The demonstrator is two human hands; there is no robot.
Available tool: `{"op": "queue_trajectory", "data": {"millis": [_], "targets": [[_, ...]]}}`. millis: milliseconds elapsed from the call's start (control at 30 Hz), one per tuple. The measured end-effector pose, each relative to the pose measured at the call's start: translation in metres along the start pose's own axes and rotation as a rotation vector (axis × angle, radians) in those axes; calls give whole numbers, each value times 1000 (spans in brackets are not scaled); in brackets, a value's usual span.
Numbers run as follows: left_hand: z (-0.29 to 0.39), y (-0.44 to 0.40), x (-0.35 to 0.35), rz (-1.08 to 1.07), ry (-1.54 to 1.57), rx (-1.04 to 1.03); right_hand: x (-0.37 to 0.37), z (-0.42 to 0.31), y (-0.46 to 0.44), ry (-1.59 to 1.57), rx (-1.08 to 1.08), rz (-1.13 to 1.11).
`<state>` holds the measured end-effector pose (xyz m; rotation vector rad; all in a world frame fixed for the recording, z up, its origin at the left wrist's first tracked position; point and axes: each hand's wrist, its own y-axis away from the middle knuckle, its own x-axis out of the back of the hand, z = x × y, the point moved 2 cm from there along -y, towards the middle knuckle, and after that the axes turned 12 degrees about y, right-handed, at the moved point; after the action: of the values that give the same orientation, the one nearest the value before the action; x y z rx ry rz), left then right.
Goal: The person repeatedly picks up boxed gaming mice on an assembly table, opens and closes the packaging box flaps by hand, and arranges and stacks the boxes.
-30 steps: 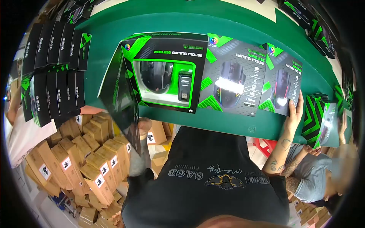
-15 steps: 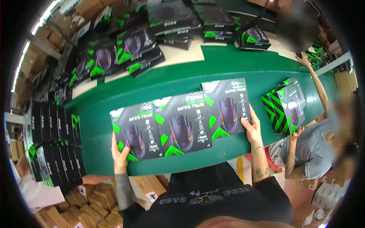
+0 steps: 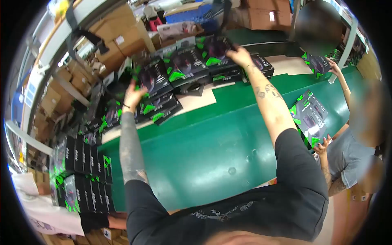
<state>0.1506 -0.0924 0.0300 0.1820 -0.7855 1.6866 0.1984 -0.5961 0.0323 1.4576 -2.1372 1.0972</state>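
Note:
Three black-and-green gaming mouse boxes sit side by side over the stacks at the far edge of the green table: a left box [image 3: 154,81], a middle box [image 3: 185,66] and a right box [image 3: 216,50]. My left hand [image 3: 134,97] grips the row's left end, thumb toward me. At the right end, my right hand [image 3: 240,56] closes on the last box; some fingers are hidden behind it. Both arms are stretched forward. Under the row lie more mouse boxes [image 3: 166,108], partly covered. Whether the row rests fully on them I cannot tell.
The green table [image 3: 212,147] spans the space before me. Upright mouse boxes [image 3: 83,159] are stacked at left, with a person beside them. At right, a co-worker's hand [image 3: 322,147] holds a mouse box [image 3: 311,116]. Cardboard cartons [image 3: 269,14] stand behind.
Both my hands have carried the row of three boxes forward, from above the table's near part to the far stacks. The view has shifted too.

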Motion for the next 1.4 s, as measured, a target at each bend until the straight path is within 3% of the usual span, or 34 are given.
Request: {"op": "queue_trajectory", "data": {"millis": [33, 67, 133, 167, 200, 233, 300, 400, 467, 633, 667, 700, 733, 800, 867, 933, 1000, 1067, 1133, 1200, 1267, 1333, 1400], "targets": [[-14, -4, -11, -57, -21, -8, -23, 21, -11, 236, 59, -200], [-19, -1, -18, -122, -39, -14, -42, 34, -12, 365, 107, -122], [-16, 12, -18, -78, -193, 13, -29, 22, -12, 320, 98, -288], [8, 23, -14, -62, -233, 37, -16, 15, -4, 401, 245, -331], [9, 29, -12, -72, -233, -29, -9, 17, 0, 492, 390, -228], [-28, 17, -6, -108, -207, -105, -3, 26, -2, 492, 428, -262], [4, 47, -7, -93, -443, -174, 66, 14, 41, 517, 305, -333], [14, 97, -15, -74, -454, -299, 164, 38, 76, 594, 251, -441], [33, 143, -22, -27, -455, -320, 232, 75, 105, 551, 156, -386], [68, 235, -48, -110, -305, -241, 359, 204, 159, 663, -325, -117], [75, 249, -57, -141, -276, -235, 366, 280, 161, 786, -328, -114], [90, 261, -68, -188, -218, -187, 363, 365, 159, 515, -594, -292], [105, 272, -80, -220, -179, -218, 363, 332, 183, 391, -638, -246], [132, 293, -106, -312, -94, -188, 336, 367, 190, 324, -482, -47], [156, 318, -136, -434, 103, -59, 301, 350, 201, 682, -51, 74], [174, 348, -172, -545, 427, 154, 258, 433, 211, 577, 97, -304], [195, 370, -207, -672, 621, 232, 256, 338, 230, -284, -589, -200], [211, 386, -235, -790, 723, 219, 268, 267, 239, -1023, -567, -286], [220, 397, -257, -851, 742, 158, 266, 299, 252, -731, -850, -323], [229, 404, -271, -924, 766, 112, 255, 294, 258, -861, -688, -420], [231, 419, -274, -854, 532, 116, 240, 268, 266, -785, -739, -406], [227, 415, -270, -629, 625, 78, 226, 246, 274, -713, -820, -481], [203, 400, -244, -433, 543, 71, 204, 207, 286, -834, -633, -453]]}}
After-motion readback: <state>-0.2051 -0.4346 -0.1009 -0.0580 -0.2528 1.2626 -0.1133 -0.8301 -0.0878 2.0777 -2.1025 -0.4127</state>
